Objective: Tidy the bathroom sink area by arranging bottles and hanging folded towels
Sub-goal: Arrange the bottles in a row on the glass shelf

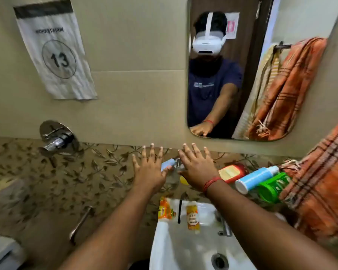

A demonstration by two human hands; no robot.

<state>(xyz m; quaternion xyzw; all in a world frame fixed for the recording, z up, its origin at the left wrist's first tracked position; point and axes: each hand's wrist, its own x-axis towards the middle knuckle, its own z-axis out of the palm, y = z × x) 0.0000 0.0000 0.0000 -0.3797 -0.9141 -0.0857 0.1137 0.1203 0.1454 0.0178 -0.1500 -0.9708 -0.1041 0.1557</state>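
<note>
My left hand [148, 168] and my right hand [198, 166] are stretched out flat with fingers spread over the ledge behind the sink [176, 248], holding nothing. A small light-blue bottle [167, 164] shows between them. To the right lie a red bottle with a yellow label [230, 172], a white and blue bottle [256, 179] and a green bottle [273, 188]. An orange pouch [165, 209] and a small orange-labelled bottle [192, 217] rest on the sink's back rim. An orange checked towel [320, 184] hangs at the right.
A mirror [261, 26] on the wall reflects a person and hanging towels. A paper sign reading 13 [56, 51] is taped at the upper left. A chrome wall valve [57, 138] sits left, a metal bar [80, 223] below it, and the sink tap [224, 225] at the right.
</note>
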